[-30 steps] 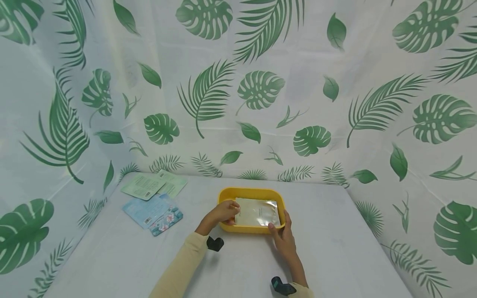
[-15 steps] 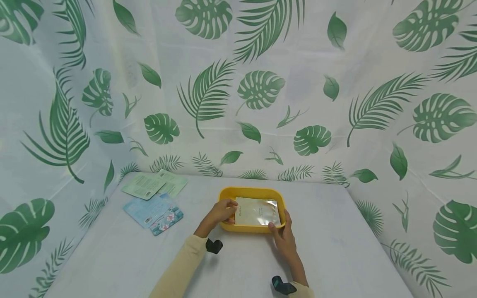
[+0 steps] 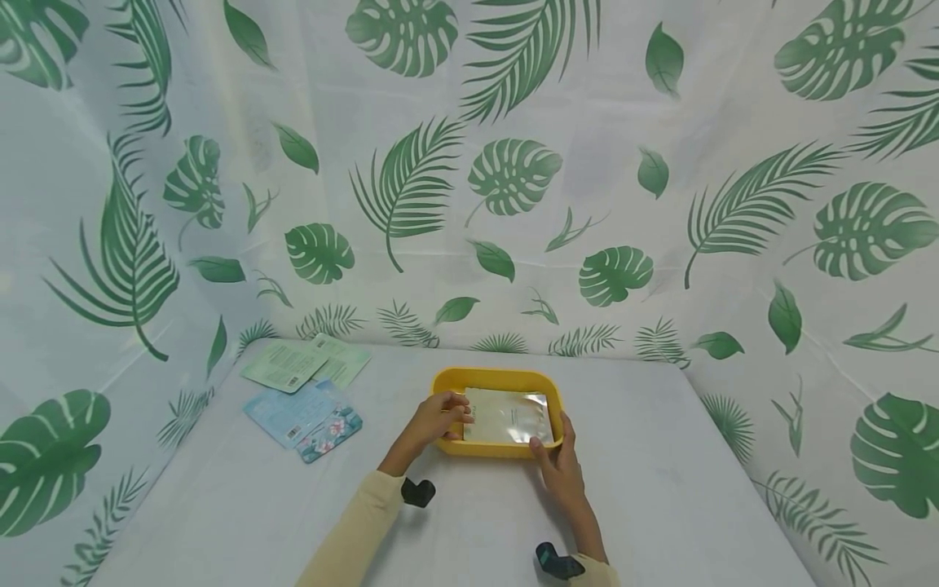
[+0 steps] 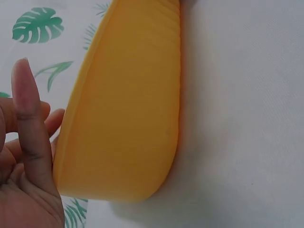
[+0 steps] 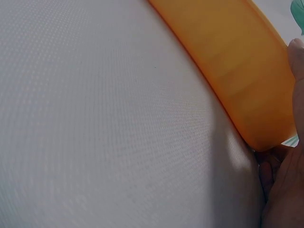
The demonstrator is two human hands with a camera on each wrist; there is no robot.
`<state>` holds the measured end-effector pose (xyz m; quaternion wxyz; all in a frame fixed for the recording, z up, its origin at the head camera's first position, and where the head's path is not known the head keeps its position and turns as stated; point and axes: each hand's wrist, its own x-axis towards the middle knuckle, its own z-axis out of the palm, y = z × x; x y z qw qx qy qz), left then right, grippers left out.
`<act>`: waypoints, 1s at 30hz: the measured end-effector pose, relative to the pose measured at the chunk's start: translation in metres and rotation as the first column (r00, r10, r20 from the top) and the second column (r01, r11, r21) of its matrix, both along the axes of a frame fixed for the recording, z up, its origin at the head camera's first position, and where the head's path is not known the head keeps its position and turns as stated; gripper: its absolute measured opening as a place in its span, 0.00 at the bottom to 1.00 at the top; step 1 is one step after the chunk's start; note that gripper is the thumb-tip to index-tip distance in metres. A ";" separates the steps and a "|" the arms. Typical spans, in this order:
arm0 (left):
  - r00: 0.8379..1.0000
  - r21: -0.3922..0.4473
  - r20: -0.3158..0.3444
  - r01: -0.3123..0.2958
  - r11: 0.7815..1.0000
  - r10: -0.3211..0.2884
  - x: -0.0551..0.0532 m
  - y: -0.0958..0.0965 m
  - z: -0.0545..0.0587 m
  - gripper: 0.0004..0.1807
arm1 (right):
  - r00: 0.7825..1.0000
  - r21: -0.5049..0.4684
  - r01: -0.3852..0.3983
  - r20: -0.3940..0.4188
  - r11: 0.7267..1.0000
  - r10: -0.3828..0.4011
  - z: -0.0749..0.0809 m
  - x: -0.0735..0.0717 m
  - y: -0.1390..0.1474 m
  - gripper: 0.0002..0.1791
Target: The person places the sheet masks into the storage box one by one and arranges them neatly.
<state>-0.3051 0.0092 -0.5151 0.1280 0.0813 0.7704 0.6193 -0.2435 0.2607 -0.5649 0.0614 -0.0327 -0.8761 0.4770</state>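
A yellow plastic tray [image 3: 487, 450] with rounded corners rests on the white table. In it lies a pale, shiny foil sheet-mask packet [image 3: 506, 416], flat, with small print on it. My left hand [image 3: 440, 418] is over the tray's left end, its bent fingers inside near the packet's left edge. The left wrist view shows its thumb [image 4: 29, 109] raised, apart from the fingers. At the front right corner my right hand [image 3: 563, 469] grips the tray, thumb at the front rim and fingers round the right side. In the right wrist view, fingers [image 5: 270, 168] show low against the tray's corner.
At the table's back left lie two overlapping green packets [image 3: 282, 365] and a blue packet [image 3: 289, 412] overlapping a floral-patterned one [image 3: 333, 434]. A white cloth [image 3: 513, 310] with green leaf prints stands around the table's back and sides.
My left hand's fingers have shifted slightly at the packet's left edge, and the left wrist has edged back and left. The tray, packet and right hand keep their places.
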 end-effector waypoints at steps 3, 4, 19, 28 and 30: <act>1.000 0.017 0.014 0.011 1.000 -0.011 0.000 -0.002 -0.002 0.17 | 1.000 0.001 0.000 -0.002 1.000 0.000 -0.001 0.000 0.000 0.46; 1.000 0.020 0.012 0.011 1.000 -0.011 0.000 -0.002 -0.002 0.17 | 1.000 0.000 0.000 -0.003 1.000 0.000 -0.001 0.000 0.001 0.46; 0.999 0.260 0.027 0.026 0.965 -0.035 0.011 -0.020 -0.003 0.19 | 1.000 -0.019 0.012 0.014 1.000 -0.011 0.000 0.000 -0.001 0.46; 0.997 0.233 0.034 -0.077 0.970 0.071 0.008 -0.045 -0.002 0.18 | 0.999 -0.009 0.006 0.045 1.000 -0.005 0.002 -0.001 0.000 0.47; 0.986 0.240 0.059 -0.167 0.956 0.157 0.007 -0.054 -0.003 0.17 | 0.999 -0.008 0.000 0.047 1.000 0.000 0.001 -0.001 -0.001 0.47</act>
